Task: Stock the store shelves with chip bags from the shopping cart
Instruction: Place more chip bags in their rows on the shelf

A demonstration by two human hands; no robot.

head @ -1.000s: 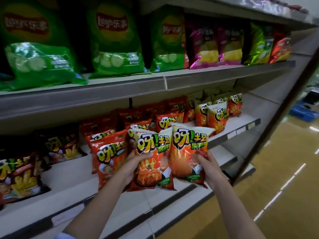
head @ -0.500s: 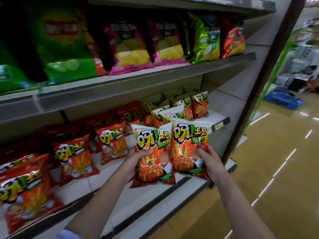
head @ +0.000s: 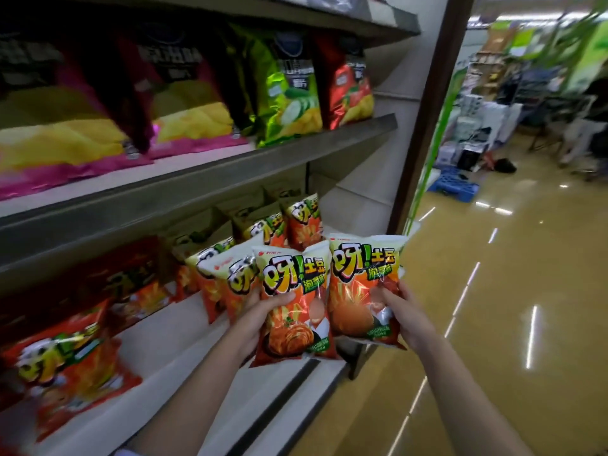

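head view: the left hand (head: 263, 311) gripped one orange chip bag (head: 296, 304) and the right hand (head: 403, 312) pinched a second bag (head: 362, 287), both arms outstretched, bags upright and side by side before the lower shelf (head: 184, 337). each would best go in upright, label outward, beside the matching bags (head: 301, 222) at the shelf's right end.

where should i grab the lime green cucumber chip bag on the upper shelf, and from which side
Take the lime green cucumber bag by its two side edges around mid-height, coming straight in from the aisle front. It stands upright between a pink bag and a red bag, so only its front is open.
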